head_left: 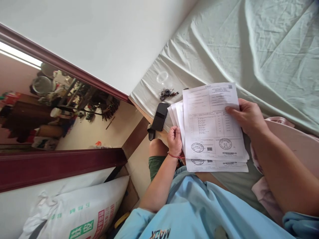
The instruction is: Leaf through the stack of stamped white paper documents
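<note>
Several printed paper sheets are held up in front of me, overlapping and slightly fanned. The top one carries a table of text, two oval or round stamps and a barcode. My right hand grips the right edge of the sheets, thumb lying on the front page. On the opposite side, my left hand is closed at the left edge of the papers, with more sheet corners sticking out above it. A red cord circles the left wrist. Part of the lower sheets is hidden behind the top page.
Beyond the papers, a black phone lies near the bed's edge, with a bunch of keys and a clear round lid-like item on the pale green sheet. A white printed sack stands lower left. A pink item is at right.
</note>
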`<state>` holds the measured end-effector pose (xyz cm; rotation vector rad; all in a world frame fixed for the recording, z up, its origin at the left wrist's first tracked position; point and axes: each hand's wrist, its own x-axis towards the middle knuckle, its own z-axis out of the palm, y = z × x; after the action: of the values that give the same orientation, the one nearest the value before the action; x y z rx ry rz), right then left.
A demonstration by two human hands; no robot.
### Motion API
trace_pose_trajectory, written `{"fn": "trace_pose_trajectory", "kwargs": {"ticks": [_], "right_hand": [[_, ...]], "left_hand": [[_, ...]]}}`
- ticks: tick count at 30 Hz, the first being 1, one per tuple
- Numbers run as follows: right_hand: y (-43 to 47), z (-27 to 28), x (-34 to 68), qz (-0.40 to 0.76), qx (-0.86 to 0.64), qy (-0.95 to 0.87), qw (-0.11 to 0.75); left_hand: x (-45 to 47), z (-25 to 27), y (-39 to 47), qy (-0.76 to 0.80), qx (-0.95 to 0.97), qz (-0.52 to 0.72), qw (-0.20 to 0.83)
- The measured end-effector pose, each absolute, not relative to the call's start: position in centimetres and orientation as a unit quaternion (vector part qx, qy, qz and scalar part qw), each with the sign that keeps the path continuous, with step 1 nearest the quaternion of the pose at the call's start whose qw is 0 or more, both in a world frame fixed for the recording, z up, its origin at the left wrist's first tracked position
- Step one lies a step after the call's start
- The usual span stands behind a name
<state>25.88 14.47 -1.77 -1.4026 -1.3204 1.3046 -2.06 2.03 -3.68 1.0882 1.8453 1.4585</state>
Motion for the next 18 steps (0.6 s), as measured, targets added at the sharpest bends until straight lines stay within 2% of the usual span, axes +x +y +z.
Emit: {"fn": "trace_pose_trajectory", "kwargs": {"ticks": [3,6,11,18], "right_hand": [[14.5,-0.9,25.7,0.442,-0.602,-0.539,0.39],[14.4,-0.5,25.7,0.377,-0.624,-0.563,0.389],[14.5,-0.8,25.8,0.384,-0.613,-0.561,0.403],[14.4,-0.7,25.6,0.383,-0.602,-0.565,0.415]], "left_hand": [[-2.2,-3.5,2.0,0.706,0.453,0.509,0.192],[-2.0,-3.5,1.9,0.707,0.498,0.472,0.171],[-1.3,-3.6,1.7,0.689,0.55,0.435,0.184],[-1.2,-3.7,1.5,0.668,0.523,0.483,0.216]]}}
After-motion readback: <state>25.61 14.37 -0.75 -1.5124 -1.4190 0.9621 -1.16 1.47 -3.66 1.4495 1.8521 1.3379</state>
